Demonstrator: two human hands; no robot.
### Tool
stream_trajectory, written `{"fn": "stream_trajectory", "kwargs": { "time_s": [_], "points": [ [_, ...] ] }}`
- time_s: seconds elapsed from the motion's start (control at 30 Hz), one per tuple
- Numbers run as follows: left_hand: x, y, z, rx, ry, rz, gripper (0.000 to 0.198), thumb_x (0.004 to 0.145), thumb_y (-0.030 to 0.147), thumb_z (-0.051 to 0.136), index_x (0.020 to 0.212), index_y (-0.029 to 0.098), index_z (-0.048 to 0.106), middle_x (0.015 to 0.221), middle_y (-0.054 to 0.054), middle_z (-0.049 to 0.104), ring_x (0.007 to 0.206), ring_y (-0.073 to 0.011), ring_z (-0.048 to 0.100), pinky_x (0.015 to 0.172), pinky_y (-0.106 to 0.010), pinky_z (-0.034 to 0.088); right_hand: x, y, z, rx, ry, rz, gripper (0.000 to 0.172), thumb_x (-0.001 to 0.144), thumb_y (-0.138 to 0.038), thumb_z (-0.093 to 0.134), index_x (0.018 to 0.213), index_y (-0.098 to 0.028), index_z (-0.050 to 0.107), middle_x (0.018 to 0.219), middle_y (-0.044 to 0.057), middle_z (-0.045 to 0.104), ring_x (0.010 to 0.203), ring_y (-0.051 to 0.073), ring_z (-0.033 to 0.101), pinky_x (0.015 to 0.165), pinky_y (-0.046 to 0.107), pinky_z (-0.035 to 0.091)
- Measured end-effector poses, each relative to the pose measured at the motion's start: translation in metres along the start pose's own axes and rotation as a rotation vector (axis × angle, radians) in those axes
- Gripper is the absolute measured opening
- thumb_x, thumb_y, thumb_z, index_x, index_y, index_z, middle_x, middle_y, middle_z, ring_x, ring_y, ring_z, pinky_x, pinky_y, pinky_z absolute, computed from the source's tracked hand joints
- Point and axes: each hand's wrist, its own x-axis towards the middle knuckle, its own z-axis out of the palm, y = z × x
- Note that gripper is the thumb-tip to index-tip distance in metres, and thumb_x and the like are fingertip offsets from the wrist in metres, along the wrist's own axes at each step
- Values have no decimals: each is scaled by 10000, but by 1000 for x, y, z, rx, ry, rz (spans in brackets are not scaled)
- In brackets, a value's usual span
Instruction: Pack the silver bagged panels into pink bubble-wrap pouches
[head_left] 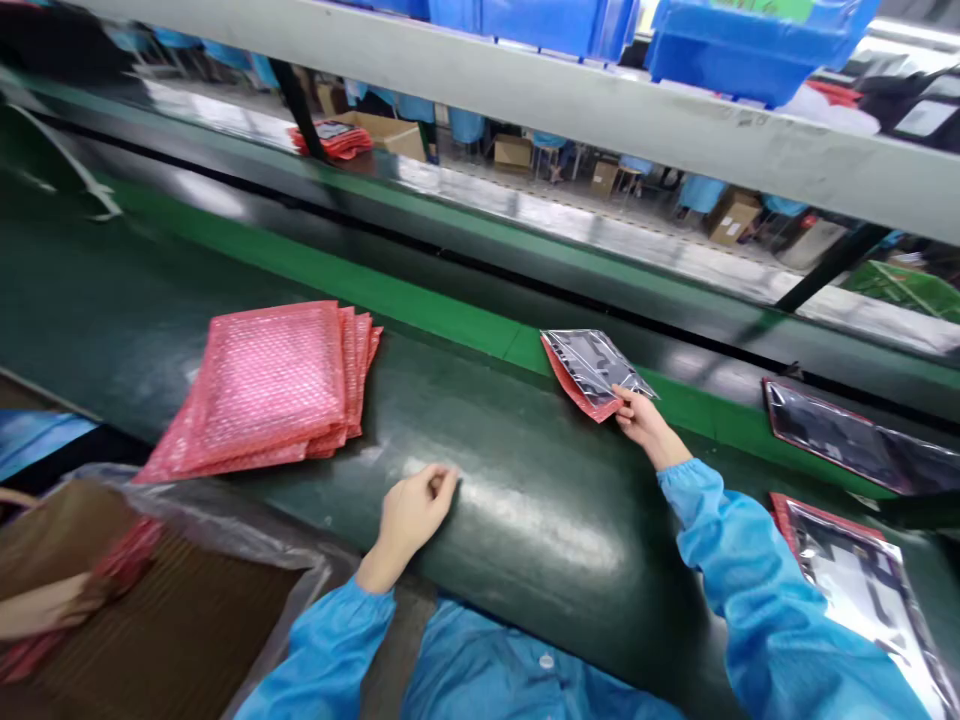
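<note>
My right hand (pixel 641 420) pinches the near edge of a flat packet (pixel 596 365) at the green strip. Its top is a dark panel under clear glossy film, with red bubble wrap beneath. My left hand (pixel 412 510) hovers low over the dark green work surface (pixel 517 510), fingers curled together and nothing visible in them. To its left lies an uneven stack of red bubble-wrap bags (pixel 274 380). Beside my right sleeve, another film-covered panel (pixel 862 580) rests on red wrap.
At lower left, another person's hand (pixel 56 605) holds red bubble wrap in a plastic-lined cardboard box (pixel 217 620). Film-covered packets (pixel 840 435) lie at far right. A pale shelf beam (pixel 465 75) crosses above, carrying blue bins (pixel 525 25); a dark post (pixel 832 265) stands at right.
</note>
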Motion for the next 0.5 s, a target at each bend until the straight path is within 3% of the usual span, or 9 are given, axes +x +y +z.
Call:
{"fn": "stream_trajectory", "kwargs": {
  "time_s": [0.1,0.23,0.37,0.43,0.5],
  "points": [
    [8,25,18,-444,-161,-127,433,882,618,562,869,200,676,722,-51,724,647,-189,673,554,-250,449,-33,34,40,120,-115,144,296,942,-310,672,729,-176,516,512,-105,445,328,20,306,306,125,272],
    [25,44,63,-887,-323,-303,578,858,710,561,965,151,664,832,-111,760,665,-200,712,557,-275,530,-103,73,65,194,-185,252,293,857,-374,767,768,-192,555,453,-66,520,318,73,458,324,149,404],
    [31,33,92,-1003,-192,-307,557,874,673,585,931,123,642,827,-136,762,683,-191,726,572,-251,550,-157,82,55,209,-164,310,306,824,-398,807,910,-159,636,467,-10,608,392,170,622,349,201,491],
    [33,26,90,-1013,-116,-287,526,911,639,554,942,119,629,856,-149,766,723,-200,743,582,-248,559,-172,76,42,218,-154,317,357,829,-459,794,920,-141,659,480,16,636,410,189,648,352,210,506],
    [37,24,80,-983,-151,-296,424,926,544,587,947,121,620,899,-152,768,751,-204,756,593,-245,569,-181,67,30,219,-178,309,428,809,-533,794,874,-125,684,512,54,672,430,201,667,373,225,532]
  ]
}}
